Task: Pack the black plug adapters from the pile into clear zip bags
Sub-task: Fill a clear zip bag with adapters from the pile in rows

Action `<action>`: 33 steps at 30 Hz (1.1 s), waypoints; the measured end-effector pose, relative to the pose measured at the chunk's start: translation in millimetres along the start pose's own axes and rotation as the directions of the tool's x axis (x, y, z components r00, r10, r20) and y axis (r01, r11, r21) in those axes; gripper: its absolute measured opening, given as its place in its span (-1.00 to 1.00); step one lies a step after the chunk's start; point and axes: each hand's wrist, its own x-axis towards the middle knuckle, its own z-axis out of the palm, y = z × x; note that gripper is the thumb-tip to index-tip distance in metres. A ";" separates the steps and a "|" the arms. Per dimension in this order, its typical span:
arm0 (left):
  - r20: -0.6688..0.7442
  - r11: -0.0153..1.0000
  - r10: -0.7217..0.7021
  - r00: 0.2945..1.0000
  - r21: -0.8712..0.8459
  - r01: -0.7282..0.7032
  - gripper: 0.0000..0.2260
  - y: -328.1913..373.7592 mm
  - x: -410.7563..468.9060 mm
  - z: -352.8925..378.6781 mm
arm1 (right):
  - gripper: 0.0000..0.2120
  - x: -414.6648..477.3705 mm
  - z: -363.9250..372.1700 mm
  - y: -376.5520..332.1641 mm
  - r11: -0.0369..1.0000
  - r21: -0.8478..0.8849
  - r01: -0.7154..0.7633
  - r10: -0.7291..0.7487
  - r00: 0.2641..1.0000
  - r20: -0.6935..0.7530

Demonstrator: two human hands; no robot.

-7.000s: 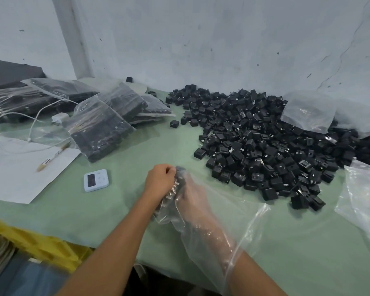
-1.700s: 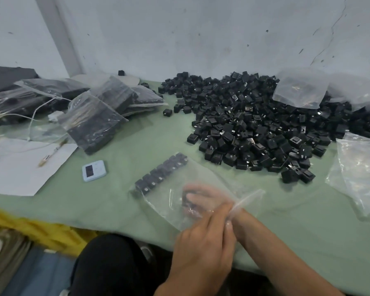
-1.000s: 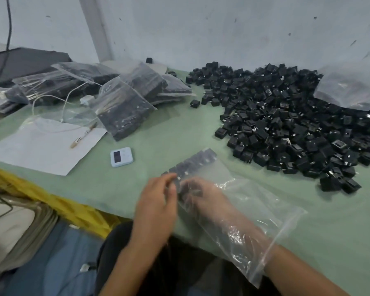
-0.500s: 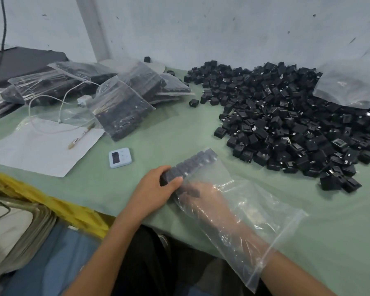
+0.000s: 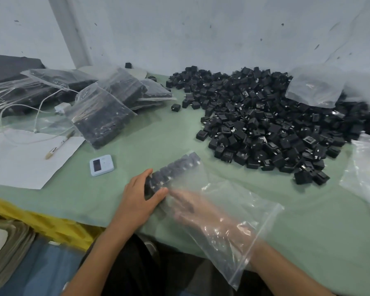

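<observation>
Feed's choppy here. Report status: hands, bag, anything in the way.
Left hand grips near end of adapter row through zip bag. Right hand inside the bag, blurred, grip unclear. Loose pile lies apart, nothing blocking.

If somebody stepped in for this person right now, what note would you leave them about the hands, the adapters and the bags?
Left hand: grips the closed end of the zip bag from outside, over the row of adapters in it.
Right hand: inside the bag, blurred; grip unclear.
Done: one row lined along the bag's bottom; filled bags stacked at far left.
To do: pack the big pile; spare empty bags lie at right.
</observation>
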 end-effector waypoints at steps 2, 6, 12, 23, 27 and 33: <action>-0.004 1.000 0.005 1.000 -0.008 -0.005 -0.35 -0.5 0.9 0.5 | -0.57 -39.3 -19.4 8.3 0.971 0.226 -0.076 0.053 0.993 0.106; -0.013 1.000 0.006 1.000 -0.008 -0.006 -0.36 -0.9 2.3 1.6 | -0.70 -122.0 -64.2 41.5 0.943 0.276 -0.186 0.156 0.979 0.128; -0.003 1.000 -0.018 1.000 -0.011 0.018 -0.37 1.2 3.7 1.5 | -0.71 -153.1 -152.4 69.7 0.976 0.105 -0.190 0.215 0.905 -0.368; 0.034 0.997 -0.044 0.998 -0.062 0.047 -0.23 4.8 1.1 -3.5 | -0.85 -70.9 -202.7 138.7 0.725 -0.409 -0.555 0.085 0.661 -0.746; 0.038 0.996 -0.050 0.998 -0.068 0.053 -0.23 4.9 1.4 -3.4 | -0.89 -96.1 -194.1 120.5 0.964 0.041 -0.263 0.180 0.531 -0.828; 0.032 0.998 -0.048 0.998 -0.046 0.050 -0.34 4.4 2.9 -1.6 | -0.71 -191.0 -136.0 76.8 0.843 0.535 0.049 0.280 0.809 -0.516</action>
